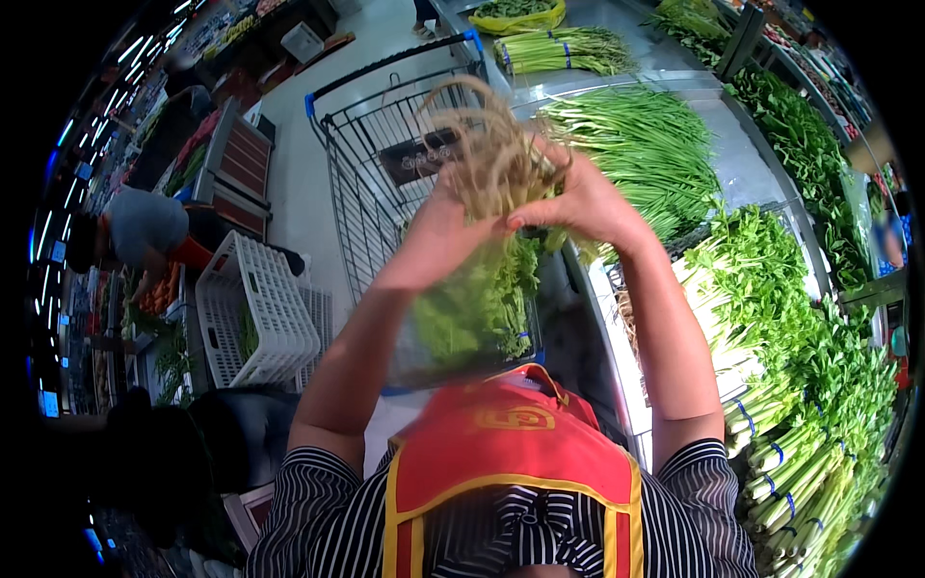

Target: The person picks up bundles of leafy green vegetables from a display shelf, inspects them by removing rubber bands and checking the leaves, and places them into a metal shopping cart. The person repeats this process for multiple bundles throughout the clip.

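Observation:
My left hand and my right hand are closed around a bunch of leafy greens, raised over a metal shopping cart. Its tangled brown roots point up and away from me, blurred by motion. The thumbs nearly meet across the stems. Below the hands, green leaves hang blurred towards my red apron; where the held bunch ends and the greens behind it begin is hard to tell. Deeper down, in or over the cart, more leafy greens show a blue band near the bottom.
On my right, a metal produce stand bears a pile of long green stalks and celery bunches with blue bands. White plastic crates stand on the left. Beyond them, a person bends over a display of orange produce.

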### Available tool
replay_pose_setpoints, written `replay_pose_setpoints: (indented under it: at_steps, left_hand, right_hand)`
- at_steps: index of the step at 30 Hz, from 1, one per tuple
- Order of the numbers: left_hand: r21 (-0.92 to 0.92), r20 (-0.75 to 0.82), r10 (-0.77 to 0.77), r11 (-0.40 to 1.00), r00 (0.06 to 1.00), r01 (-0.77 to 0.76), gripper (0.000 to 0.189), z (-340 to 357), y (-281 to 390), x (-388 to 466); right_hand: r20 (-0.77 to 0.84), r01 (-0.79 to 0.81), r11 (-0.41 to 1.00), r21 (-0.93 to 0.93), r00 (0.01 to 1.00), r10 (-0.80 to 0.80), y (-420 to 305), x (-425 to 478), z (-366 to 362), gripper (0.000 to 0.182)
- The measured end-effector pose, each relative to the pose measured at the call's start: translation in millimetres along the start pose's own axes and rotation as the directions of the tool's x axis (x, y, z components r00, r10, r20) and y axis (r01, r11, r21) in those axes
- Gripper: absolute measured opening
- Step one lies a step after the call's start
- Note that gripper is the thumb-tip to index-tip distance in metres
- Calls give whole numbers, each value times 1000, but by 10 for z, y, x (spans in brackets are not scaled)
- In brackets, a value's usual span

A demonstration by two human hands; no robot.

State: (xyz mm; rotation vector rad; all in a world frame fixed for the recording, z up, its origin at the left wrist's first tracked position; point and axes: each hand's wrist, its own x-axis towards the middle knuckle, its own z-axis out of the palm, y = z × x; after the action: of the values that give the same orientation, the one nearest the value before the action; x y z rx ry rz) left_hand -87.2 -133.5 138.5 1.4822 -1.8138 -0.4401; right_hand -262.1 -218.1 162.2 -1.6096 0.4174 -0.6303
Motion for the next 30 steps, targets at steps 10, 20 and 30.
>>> replay_pose_setpoints:
  at_steps: [10, 20, 30]
  left_hand:
    - [-197, 219, -84, 972, 972, 128, 44, -14, -343, -50]
    - [215, 292, -121, 975, 949, 58, 31, 134, 320, -255]
    - [20, 367, 135, 988, 920, -153, 16, 191, 1141, -20]
  right_hand:
    - [-7, 38, 961, -274, 999, -41, 313, -63, 86, 58]
    - [-185, -90, 591, -801, 978, -101, 637, -332, 416, 56]
    - [-623, -87, 891, -445, 745, -238, -113, -1221, -173, 49]
